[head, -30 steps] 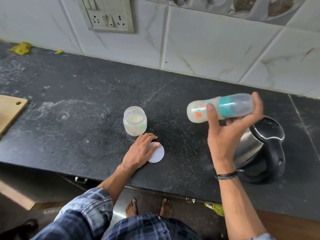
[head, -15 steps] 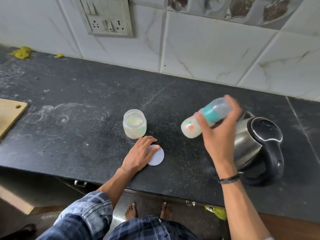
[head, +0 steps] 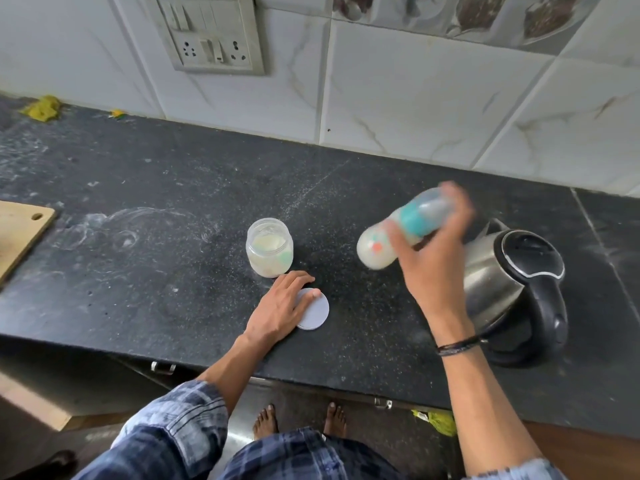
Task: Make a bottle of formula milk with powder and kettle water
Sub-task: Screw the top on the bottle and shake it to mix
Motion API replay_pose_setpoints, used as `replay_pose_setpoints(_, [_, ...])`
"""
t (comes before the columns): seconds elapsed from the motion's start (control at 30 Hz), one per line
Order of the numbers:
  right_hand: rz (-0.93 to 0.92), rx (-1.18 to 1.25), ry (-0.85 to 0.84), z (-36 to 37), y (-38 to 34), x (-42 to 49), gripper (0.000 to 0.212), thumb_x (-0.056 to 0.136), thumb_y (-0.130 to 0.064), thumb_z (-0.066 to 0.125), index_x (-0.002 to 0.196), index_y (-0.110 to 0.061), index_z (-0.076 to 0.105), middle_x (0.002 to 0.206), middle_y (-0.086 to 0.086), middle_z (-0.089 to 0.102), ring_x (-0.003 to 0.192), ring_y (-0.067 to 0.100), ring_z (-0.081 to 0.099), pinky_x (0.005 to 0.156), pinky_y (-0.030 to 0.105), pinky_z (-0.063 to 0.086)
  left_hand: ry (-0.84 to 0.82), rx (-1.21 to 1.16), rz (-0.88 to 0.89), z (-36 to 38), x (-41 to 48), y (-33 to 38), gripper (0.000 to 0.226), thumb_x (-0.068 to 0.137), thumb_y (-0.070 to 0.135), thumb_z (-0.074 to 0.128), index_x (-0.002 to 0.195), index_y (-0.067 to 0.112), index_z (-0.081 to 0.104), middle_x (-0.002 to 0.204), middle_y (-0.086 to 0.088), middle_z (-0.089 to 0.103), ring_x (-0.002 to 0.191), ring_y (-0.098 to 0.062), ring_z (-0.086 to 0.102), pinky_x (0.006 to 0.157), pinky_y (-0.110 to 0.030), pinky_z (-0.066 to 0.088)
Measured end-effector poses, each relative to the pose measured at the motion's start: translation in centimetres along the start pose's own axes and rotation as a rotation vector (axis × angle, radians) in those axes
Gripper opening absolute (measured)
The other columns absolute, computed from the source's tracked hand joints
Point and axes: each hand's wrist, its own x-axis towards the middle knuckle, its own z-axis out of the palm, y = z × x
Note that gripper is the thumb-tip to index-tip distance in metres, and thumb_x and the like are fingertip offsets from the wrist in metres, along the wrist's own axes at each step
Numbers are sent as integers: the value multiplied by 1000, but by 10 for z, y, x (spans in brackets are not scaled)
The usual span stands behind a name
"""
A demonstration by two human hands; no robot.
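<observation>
While the right hand (head: 433, 271) grips the blurred, tilted bottle (head: 377, 245) above the counter (head: 156, 278), seemingly mid-shake, a loose top could spray milk, or a wide swing could strike the kettle (head: 512, 282) just beside it. The left hand (head: 280, 306) rests flat, fingers straight, on the lid (head: 317, 315) near the open jar (head: 269, 247).

A wooden board (head: 20, 233) lies on the dark counter (head: 138, 289), socket panel (head: 211, 32) above.

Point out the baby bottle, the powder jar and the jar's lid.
baby bottle (head: 415, 218): head view, on its teal collar.
powder jar (head: 268, 260): head view, on its front wall.
lid (head: 317, 314): head view, on its bare right half.
</observation>
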Motion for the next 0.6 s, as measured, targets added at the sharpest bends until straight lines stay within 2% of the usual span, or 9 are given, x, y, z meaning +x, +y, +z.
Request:
replay_pose_setpoints(0.03, [75,-65,-132,1,3,-1,80,86,-40,83,147,-34,33,128,-18,53,119,10,62,93,29,52,-2,-4,1,-1,0,1,54,103,59,36,132,19,59,136,8,55,125,-9,46,105,-22,33])
replay_pose_setpoints(0.1, [123,-83,-170,2,12,-7,78,82,-46,84,142,-45,34,121,-16,58,104,20,68,85,41,57,-3,-17,-1,-1,1,3,53,102,57,38,131,19,60,135,8,55,125,-10,46,106,-24,35])
replay_pose_setpoints(0.2, [122,-45,-171,9,24,-9,81,79,-56,80,142,-51,30,121,-15,62,97,14,68,76,33,54,7,-15,-6,-3,2,6,53,102,56,39,130,17,61,133,7,57,124,-11,47,107,-25,36])
replay_pose_setpoints(0.27, [81,-220,-275,17,38,-11,82,81,-53,81,145,-49,31,119,-6,65,98,20,64,75,33,48,5,-19,-1,-3,1,6,57,101,57,36,130,15,61,133,5,57,124,-13,48,107,-24,34])
replay_pose_setpoints(0.33, [33,-370,-358,26,53,-16,82,84,-47,82,149,-44,32,119,3,66,101,28,61,75,37,48,0,-22,0,-3,0,6,58,101,58,35,130,16,61,133,5,57,124,-12,48,107,-24,34])
replay_pose_setpoints(0.5, [100,-340,-348,37,78,-34,83,87,-44,81,152,-42,30,127,1,63,106,26,56,81,44,52,-1,-17,-1,-3,2,5,59,101,60,34,130,16,61,134,6,57,124,-12,48,108,-26,35])
replay_pose_setpoints(0.6, [46,-392,-331,42,84,-47,82,87,-44,81,153,-39,32,121,3,63,103,27,55,75,45,56,1,-16,-8,-3,2,4,56,102,58,36,131,17,61,134,6,57,125,-12,47,108,-26,36])
